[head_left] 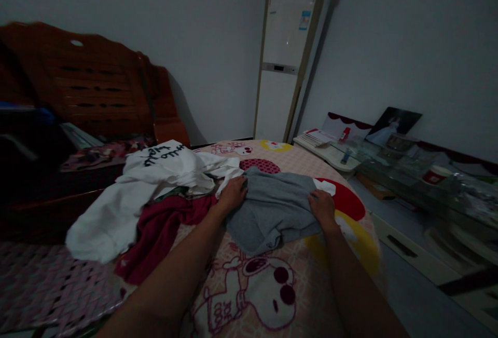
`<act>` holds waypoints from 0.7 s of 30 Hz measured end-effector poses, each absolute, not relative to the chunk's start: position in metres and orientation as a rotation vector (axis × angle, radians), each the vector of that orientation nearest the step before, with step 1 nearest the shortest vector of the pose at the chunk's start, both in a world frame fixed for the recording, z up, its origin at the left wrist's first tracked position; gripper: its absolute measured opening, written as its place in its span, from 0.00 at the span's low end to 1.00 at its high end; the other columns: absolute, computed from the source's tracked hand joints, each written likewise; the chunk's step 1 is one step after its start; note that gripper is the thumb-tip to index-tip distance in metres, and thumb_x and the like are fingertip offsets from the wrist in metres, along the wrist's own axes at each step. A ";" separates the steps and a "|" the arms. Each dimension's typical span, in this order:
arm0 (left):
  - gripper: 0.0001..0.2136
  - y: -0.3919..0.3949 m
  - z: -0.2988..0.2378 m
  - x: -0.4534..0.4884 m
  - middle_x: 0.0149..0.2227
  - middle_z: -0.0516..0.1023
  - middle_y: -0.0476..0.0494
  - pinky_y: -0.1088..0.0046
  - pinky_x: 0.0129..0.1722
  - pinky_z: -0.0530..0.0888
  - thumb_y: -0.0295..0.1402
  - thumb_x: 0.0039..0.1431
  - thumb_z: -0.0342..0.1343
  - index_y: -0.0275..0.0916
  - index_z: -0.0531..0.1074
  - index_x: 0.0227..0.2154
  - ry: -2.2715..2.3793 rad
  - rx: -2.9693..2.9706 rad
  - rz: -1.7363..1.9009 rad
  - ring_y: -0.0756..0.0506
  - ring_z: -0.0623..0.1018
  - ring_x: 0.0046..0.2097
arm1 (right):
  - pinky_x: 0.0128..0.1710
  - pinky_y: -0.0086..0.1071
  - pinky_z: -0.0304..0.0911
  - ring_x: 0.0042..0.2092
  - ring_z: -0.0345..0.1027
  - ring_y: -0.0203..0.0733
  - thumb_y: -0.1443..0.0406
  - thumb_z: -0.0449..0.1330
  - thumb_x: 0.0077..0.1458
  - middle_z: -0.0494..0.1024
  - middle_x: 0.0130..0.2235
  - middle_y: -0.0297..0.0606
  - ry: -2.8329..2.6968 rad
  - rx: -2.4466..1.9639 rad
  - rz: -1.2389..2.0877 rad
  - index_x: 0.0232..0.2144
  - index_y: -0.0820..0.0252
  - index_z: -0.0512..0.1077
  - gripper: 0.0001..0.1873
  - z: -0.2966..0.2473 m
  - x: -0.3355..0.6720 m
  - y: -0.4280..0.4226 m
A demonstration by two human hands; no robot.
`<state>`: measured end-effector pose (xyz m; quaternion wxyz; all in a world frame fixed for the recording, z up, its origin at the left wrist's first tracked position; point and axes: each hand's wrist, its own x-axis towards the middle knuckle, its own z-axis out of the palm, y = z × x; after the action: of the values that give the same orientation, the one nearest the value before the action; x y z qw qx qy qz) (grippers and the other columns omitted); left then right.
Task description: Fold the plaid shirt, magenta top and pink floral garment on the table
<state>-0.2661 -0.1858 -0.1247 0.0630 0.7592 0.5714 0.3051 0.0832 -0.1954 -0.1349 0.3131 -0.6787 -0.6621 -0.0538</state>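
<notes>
A grey garment [276, 208] lies spread on the round table, its lower left part rumpled and hanging loosely toward me. My left hand [234, 193] grips its left edge, with fingers curled over the cloth. At the opposite edge, my right hand [322, 206] is closed on the cloth too. Close to my left hand is a heap of clothes: a white garment with black lettering [163, 169] on top and a dark red garment [167, 229] partly under it. What kind of clothing the grey piece is, I cannot tell.
The table wears a pink cartoon-print cloth [268, 291]. A wooden bench [97, 83] stands at the left, with a woven seat [58, 281] nearer me. Behind the table rises a tall white air conditioner [278, 94]. A glass-topped cabinet [404, 172] with cups and papers runs along the right.
</notes>
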 end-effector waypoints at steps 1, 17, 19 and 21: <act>0.20 -0.184 -0.127 -0.267 0.58 0.72 0.31 0.54 0.62 0.66 0.29 0.57 0.53 0.36 0.71 0.53 1.728 2.291 0.937 0.36 0.70 0.61 | 0.56 0.42 0.59 0.52 0.69 0.49 0.64 0.57 0.54 0.79 0.48 0.47 -1.749 -1.785 -0.149 0.37 0.60 0.80 0.12 -0.135 0.084 -0.195; 0.29 -0.183 -0.118 -0.268 0.60 0.70 0.36 0.55 0.62 0.65 0.26 0.54 0.52 0.40 0.64 0.60 1.552 2.344 1.042 0.39 0.68 0.62 | 0.54 0.40 0.61 0.51 0.70 0.49 0.64 0.57 0.55 0.80 0.45 0.47 -1.793 -1.776 -0.185 0.37 0.60 0.80 0.12 -0.133 0.084 -0.194; 0.24 -0.180 -0.106 -0.273 0.58 0.71 0.33 0.54 0.62 0.65 0.29 0.57 0.51 0.36 0.66 0.58 1.713 2.273 1.235 0.37 0.69 0.60 | 0.53 0.40 0.61 0.50 0.70 0.49 0.64 0.57 0.56 0.80 0.44 0.46 -1.799 -1.764 -0.202 0.37 0.59 0.80 0.12 -0.133 0.084 -0.194; 0.20 -0.176 -0.093 -0.283 0.55 0.73 0.30 0.55 0.60 0.65 0.31 0.60 0.48 0.34 0.69 0.55 1.923 2.149 1.442 0.36 0.70 0.58 | 0.53 0.39 0.61 0.49 0.70 0.48 0.64 0.57 0.56 0.80 0.43 0.45 -1.806 -1.759 -0.212 0.37 0.59 0.80 0.12 -0.133 0.083 -0.194</act>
<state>-0.2826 -0.1762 -0.0925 -0.0414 0.6659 0.5960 0.4469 0.0835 -0.1938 -0.1333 0.3010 -0.6629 -0.6809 -0.0799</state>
